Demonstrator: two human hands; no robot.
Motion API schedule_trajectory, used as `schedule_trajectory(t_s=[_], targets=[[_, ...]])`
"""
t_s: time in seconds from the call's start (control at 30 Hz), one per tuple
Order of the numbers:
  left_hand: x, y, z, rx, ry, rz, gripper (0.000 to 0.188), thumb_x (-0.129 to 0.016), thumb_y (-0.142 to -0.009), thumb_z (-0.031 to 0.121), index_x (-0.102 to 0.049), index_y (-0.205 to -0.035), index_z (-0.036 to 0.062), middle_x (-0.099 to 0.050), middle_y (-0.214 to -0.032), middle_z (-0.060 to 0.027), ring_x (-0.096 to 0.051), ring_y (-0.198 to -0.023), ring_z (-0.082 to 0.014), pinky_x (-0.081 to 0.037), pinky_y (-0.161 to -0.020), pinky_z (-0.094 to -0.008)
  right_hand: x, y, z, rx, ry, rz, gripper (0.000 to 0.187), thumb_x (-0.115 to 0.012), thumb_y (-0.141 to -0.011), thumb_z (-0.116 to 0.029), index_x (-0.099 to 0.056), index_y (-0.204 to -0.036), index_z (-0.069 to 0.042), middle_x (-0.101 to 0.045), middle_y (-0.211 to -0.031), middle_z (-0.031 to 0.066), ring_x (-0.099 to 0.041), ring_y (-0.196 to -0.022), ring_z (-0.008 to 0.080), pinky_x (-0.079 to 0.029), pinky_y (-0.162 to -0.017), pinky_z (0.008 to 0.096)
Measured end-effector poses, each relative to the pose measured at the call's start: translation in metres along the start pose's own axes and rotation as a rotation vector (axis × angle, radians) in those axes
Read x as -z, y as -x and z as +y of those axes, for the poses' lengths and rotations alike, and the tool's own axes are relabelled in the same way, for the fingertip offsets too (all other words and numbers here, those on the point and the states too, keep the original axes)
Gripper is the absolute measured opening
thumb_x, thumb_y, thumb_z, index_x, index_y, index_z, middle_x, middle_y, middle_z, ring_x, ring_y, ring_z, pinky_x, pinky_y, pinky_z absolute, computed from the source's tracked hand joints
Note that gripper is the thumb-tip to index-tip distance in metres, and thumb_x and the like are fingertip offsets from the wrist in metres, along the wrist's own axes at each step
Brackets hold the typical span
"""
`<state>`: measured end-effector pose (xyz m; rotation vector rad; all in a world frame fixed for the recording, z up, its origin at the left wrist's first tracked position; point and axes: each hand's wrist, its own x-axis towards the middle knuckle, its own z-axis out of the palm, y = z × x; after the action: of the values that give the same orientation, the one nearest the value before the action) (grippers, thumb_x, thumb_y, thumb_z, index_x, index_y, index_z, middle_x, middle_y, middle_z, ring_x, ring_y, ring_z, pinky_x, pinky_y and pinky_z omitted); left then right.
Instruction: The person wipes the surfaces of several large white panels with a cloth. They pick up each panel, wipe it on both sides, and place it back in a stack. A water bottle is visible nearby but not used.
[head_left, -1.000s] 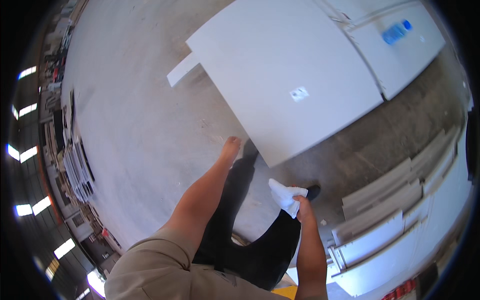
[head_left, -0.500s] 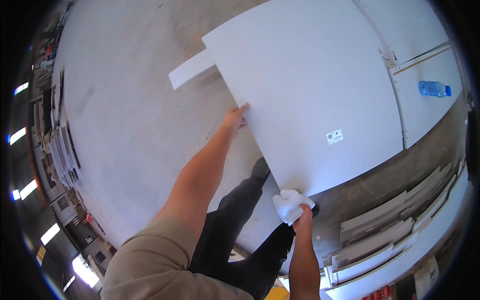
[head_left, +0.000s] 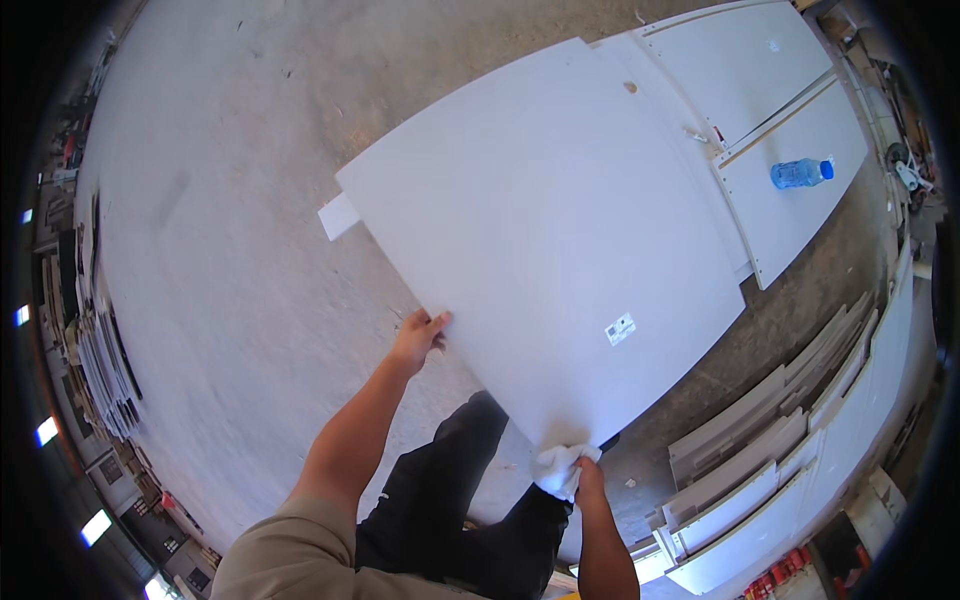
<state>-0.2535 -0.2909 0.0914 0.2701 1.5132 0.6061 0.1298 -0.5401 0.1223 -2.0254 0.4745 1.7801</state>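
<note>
A large white panel [head_left: 540, 230] lies flat before me, with a small printed label [head_left: 620, 329] near its near right part. On its left edge my left hand [head_left: 424, 338] is closed, thumb on top and fingers partly hidden below. At the panel's near corner, my right hand [head_left: 590, 482] grips a bunched white cloth [head_left: 563, 470], which touches the corner. A narrow white board [head_left: 338, 217] sticks out from under the panel's far left side.
White panels [head_left: 740, 65] lie beyond to the right, one bearing a blue-capped water bottle [head_left: 801, 173]. Stacked boards [head_left: 735, 420] stand at the lower right. Grey concrete floor [head_left: 220, 250] stretches to the left, with more stacked boards [head_left: 105, 360] at its far side.
The panel has slid toward me and left, covering more of the narrow board and baring a strip beside the right panels. Both hands moved with it; the view has shifted.
</note>
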Motion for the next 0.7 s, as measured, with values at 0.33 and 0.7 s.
schedule_trajectory(t_s=[0.33,0.7], targets=[[-0.001,0.204,0.062,-0.066,-0.193,0.153,0.022,-0.072,-0.089,0.019,-0.063,-0.093,-0.0008,-0.065,-0.076,-0.0063,-0.061,-0.064,-0.0147,-0.051,-0.058,-0.0288,0.054,0.159,0.048,0.069,0.173,0.184,0.026,-0.052,-0.081,-0.014,-0.066,-0.100,-0.003,-0.066,-0.088,0.0101,-0.066,-0.081,0.0264,-0.055,-0.071,0.0385],[-0.065,0.391,0.156,-0.233,-0.247,0.283,0.014,-0.071,-0.085,0.010,-0.066,-0.087,-0.0027,-0.067,-0.069,-0.0053,-0.061,-0.059,-0.0116,-0.049,-0.057,-0.0266,0.137,0.331,0.000,-0.107,0.080,0.072,0.034,-0.044,-0.094,-0.020,-0.061,-0.113,0.002,-0.067,-0.099,0.0171,-0.068,-0.091,0.0315,-0.057,-0.080,0.0444]])
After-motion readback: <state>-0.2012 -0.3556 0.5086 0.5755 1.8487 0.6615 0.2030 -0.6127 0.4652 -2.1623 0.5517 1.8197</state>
